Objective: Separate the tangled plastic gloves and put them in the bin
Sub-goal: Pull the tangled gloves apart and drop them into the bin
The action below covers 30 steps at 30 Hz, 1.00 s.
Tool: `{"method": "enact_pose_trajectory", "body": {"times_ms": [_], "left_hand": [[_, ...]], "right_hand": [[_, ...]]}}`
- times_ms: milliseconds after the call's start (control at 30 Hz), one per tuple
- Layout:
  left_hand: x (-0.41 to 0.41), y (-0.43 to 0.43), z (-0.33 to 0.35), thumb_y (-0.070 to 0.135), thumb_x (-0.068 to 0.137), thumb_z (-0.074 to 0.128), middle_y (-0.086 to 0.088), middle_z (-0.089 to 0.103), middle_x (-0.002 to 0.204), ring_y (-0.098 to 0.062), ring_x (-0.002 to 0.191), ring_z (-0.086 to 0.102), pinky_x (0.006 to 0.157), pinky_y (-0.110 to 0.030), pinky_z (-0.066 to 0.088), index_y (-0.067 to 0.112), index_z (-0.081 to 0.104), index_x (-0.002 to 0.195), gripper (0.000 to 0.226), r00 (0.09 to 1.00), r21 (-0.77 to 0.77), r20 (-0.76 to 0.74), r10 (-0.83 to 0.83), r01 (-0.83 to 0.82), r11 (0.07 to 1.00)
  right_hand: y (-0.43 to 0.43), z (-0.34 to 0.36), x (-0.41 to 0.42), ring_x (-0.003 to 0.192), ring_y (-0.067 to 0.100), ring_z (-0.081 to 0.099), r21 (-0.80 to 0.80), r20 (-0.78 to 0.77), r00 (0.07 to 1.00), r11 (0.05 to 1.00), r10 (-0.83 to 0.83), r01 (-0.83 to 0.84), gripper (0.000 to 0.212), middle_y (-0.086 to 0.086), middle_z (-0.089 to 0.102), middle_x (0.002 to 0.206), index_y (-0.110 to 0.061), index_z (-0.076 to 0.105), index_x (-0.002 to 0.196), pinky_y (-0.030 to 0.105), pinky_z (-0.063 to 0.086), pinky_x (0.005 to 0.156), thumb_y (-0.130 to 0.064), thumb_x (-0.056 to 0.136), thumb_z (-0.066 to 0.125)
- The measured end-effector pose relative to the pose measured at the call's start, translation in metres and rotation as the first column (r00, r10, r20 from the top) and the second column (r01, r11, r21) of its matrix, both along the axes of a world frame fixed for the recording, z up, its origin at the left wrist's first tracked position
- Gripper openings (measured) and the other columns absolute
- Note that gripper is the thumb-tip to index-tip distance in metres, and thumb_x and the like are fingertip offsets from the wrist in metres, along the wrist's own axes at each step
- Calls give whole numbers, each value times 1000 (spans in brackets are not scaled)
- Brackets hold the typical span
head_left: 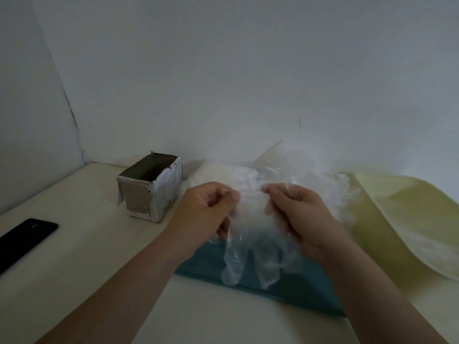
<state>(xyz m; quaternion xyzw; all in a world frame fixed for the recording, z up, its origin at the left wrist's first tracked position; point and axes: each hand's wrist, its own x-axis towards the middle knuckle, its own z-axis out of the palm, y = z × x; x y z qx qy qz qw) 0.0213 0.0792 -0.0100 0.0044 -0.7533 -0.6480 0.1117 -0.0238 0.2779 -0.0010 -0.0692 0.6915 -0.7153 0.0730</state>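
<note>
Since the gloves (pixel 250 180) are stuck together in one crinkly clump, the person's holding them up off the table (pixel 74 269), over a teal mat (pixel 303 294), I'd guess so there's slack to tug them apart. The left hand (pixel 206 214) pinches the clump's left edge and the right hand (pixel 295 214) pinches the right edge. Both have fingers curled in, with the forearms angling in from below. Glove fingers dangle between the wrists. The pale yellow tub (pixel 397 219) just to the right looks like the bin to me, handy for dropping each one. A cardboard box (pixel 151 192) and a phone (pixel 24 237) sit off left.
</note>
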Motion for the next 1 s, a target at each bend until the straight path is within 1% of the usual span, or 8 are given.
{"method": "enact_pose_trajectory", "body": {"times_ms": [133,300,433,600,733,800,900,1000], "left_hand": [[-21,-16,-11,22,102,65,9,73,88,-7,71,69,64,-29,57,27,72,100,9,949,-240,-167,268,-302,923],[-46,-7,-33,0,87,74,4,49,143,-18,127,53,106,-38,51,24,54,145,66,995,-782,32,90,-32,623],[-48,-3,-41,-1,90,70,5,51,128,-17,112,57,96,-37,55,25,65,133,51,991,-737,-61,122,-127,664],[-51,-13,-33,24,98,72,6,64,114,-13,99,64,94,-32,55,23,78,114,18,996,-635,-46,77,-89,767],[-48,-23,-21,22,103,62,7,70,110,-12,99,65,97,-42,56,22,79,108,18,1000,-605,-25,13,-25,796],[-45,-25,-12,24,105,58,6,70,112,-12,102,64,99,-40,55,20,77,113,21,980,-606,-178,85,-177,775],[-33,-22,9,16,101,65,3,67,111,-13,103,59,89,-27,51,15,77,109,14,789,-562,-601,128,-531,635],[-23,-15,15,1,91,75,-1,66,105,-16,96,62,78,-27,55,10,78,96,10,704,-528,-710,-26,-506,682]], "right_hand": [[8,3,0,41,9,40,258,-203,979,965,6,48,29,3,57,56,-3,74,84,20,36,43,-27,98,69],[12,6,2,48,10,43,527,-269,916,841,297,-118,36,-1,46,55,-1,68,80,24,39,48,-33,97,71],[16,5,-3,55,10,48,679,-295,844,720,448,-144,37,7,54,59,-9,59,69,29,43,57,-31,97,70],[17,2,-11,70,22,64,697,-363,825,714,434,-69,29,4,68,74,-12,71,82,41,54,71,-38,95,69],[19,4,-11,93,8,70,639,-405,847,769,343,-6,13,-11,74,101,-25,78,92,40,56,88,-37,93,73],[19,6,-10,105,-1,66,596,-437,848,803,302,21,10,-18,70,115,-29,80,92,31,53,95,-36,92,74],[20,15,-5,123,-4,58,486,-445,865,874,233,15,7,-23,61,136,-34,83,90,34,47,104,-37,89,77],[23,26,5,134,-4,51,285,-334,911,947,242,-147,15,-21,58,144,-25,85,92,29,45,104,-33,80,79]]}}
